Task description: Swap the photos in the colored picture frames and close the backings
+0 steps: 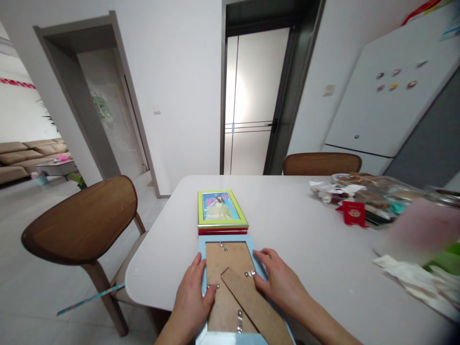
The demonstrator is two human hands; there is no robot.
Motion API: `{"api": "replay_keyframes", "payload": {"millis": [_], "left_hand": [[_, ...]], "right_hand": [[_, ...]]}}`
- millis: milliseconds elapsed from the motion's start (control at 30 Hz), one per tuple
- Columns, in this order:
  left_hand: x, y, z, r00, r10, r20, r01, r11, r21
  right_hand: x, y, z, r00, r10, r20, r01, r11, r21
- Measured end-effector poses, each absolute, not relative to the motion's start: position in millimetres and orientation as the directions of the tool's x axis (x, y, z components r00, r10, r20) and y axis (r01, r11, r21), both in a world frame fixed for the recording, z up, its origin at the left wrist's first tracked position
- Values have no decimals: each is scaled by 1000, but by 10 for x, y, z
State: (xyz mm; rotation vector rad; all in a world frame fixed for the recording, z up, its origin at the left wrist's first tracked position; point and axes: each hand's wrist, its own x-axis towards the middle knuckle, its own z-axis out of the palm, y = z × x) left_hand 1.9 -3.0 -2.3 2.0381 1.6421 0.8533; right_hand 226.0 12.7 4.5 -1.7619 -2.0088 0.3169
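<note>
Left hand (190, 297) grips blue frame (227, 238) by left edge, right hand (282, 280) by right; backing (215, 314) faces up. Step likely clip (250, 273) work; next move seemingly calls for steady hold.

A face-down frame (228, 299) is lying at the near edge of the desk (287, 211), its stand leg (251, 302) slanting across its back. The left hand (192, 294) is holding its left side, the right hand (282, 282) its right. A stack of frames (223, 211) is lying directly beyond; whether the two are touching is remaining unclear. Wrapped items (381, 189) are occupying the desk's far right, crumpled tissue (406, 278) lying nearer. One chair (89, 220) is standing left, another chair (321, 164) behind. A door (251, 96) is standing beyond the desk, a refrigerator (384, 115) to its right.
</note>
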Motion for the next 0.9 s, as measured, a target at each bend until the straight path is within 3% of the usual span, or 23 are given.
{"api": "replay_keyframes", "payload": {"millis": [367,500,633,900], "left_hand": [[18,-81,17,163,971,177,726,-239,645],[18,-95,9,189,968,165,742,-251,621],[22,-91,2,170,972,165,747,-236,622],[53,-85,-22,146,970,197,729,-240,642]], "right_hand": [[2190,181,99,-157,970,187,885,222,-408],[1946,133,167,-258,918,302,834,370,-410],[1562,80,195,-441,865,240,740,502,-447],[1371,85,224,-423,878,224,784,479,-395]]}}
